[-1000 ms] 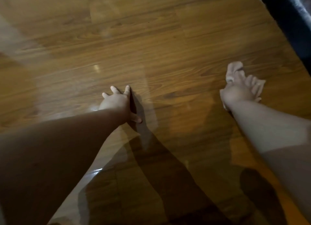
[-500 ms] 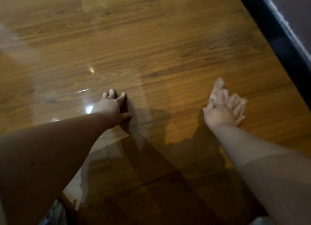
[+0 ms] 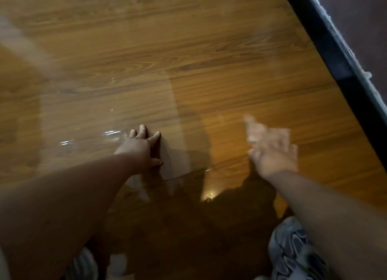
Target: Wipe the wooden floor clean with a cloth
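The wooden floor (image 3: 188, 55) fills the view, glossy, with brown planks. My left hand (image 3: 140, 147) lies flat on it with fingers spread, propping me. My right hand (image 3: 274, 154) is blurred by motion and presses a pale pinkish cloth (image 3: 257, 128) against the floor; the cloth's tip sticks out beyond my fingers toward the upper left. Most of the cloth is hidden under the hand.
A black skirting strip (image 3: 339, 70) runs diagonally along the right edge below a dark wall (image 3: 360, 24). My knees in patterned grey fabric (image 3: 293, 256) show at the bottom. Bright reflections (image 3: 109, 134) shine on the floor left of my left hand.
My right hand has slid the cloth toward me and to the left across the floor. The view has tilted, so the skirting strip shows more. My left hand stays planted.
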The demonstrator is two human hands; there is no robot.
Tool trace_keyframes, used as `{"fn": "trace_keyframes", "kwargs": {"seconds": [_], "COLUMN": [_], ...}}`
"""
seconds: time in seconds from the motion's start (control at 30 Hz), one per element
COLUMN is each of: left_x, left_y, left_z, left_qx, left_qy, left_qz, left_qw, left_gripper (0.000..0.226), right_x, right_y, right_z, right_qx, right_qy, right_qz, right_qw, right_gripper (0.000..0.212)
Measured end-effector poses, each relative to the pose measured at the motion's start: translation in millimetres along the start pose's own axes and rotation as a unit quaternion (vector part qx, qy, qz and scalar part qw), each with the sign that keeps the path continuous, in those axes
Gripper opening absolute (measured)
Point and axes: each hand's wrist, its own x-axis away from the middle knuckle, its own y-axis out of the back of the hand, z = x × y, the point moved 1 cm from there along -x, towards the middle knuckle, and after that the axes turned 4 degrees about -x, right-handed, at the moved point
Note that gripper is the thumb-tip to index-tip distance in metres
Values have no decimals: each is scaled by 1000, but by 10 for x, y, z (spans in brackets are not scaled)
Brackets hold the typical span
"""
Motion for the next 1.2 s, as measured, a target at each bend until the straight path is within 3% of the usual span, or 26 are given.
{"fn": "trace_keyframes", "kwargs": {"seconds": [0.07, 0.1, 0.2, 0.27, 0.37, 0.43, 0.6, 0.67, 0.73, 0.9, 0.97, 1.1, 1.2], "left_x": [120, 182, 348, 435, 593, 702, 905, 983, 1093, 1227, 1182, 948, 748], "left_y": [-117, -175, -240, -247, -207, -199, -146, -148, -66, 341, 354, 150, -43], "left_z": [-104, -192, -508, -711, -1006, -1140, -1332, -1351, -1305, -1364, -1416, -1556, -1665], "left_qx": [14, 28, 20, -5, -35, -29, -37, -35, -4, 43, 32, 29, -11], "left_qy": [16, 27, 35, 22, -29, -59, -77, -75, -63, -78, -86, -93, -98], "left_qz": [6, 9, 21, 28, 47, 63, 67, 57, 3, -108, -109, -87, -15], "left_qw": [1000, 999, 999, 999, 998, 996, 994, 995, 998, 990, 990, 991, 995], "left_gripper": [97, 97, 95, 92, 76, 68, 50, 43, 41, 43, 43, 45, 39], "right_x": [-12, 4, 330, 600, 994, 1082, 1227, 1324, 1487, 1894, 1914, 1820, 1542], "right_y": [26, -29, -184, -304, -309, -236, -53, -96, -171, -275, -308, -451, -450], "right_z": [-267, -305, -4, 280, 568, 507, 239, 197, 166, 100, 93, 27, -378], "right_qx": [-78, -70, -17, -25, -7, 4, 93, 66, 19, 22, -21, 6, -61], "right_qy": [-178, -183, -72, 28, 200, 197, 182, 184, 186, 227, 207, 257, 252], "right_qz": [64, 84, 123, 90, 131, 158, 108, 115, 122, 146, 151, 99, 72], "right_qw": [979, 977, 990, 995, 971, 967, 973, 974, 975, 963, 966, 961, 963], "right_gripper": [67, 64, 62, 71, 74, 74, 67, 68, 66, 56, 61, 56, 45]}}
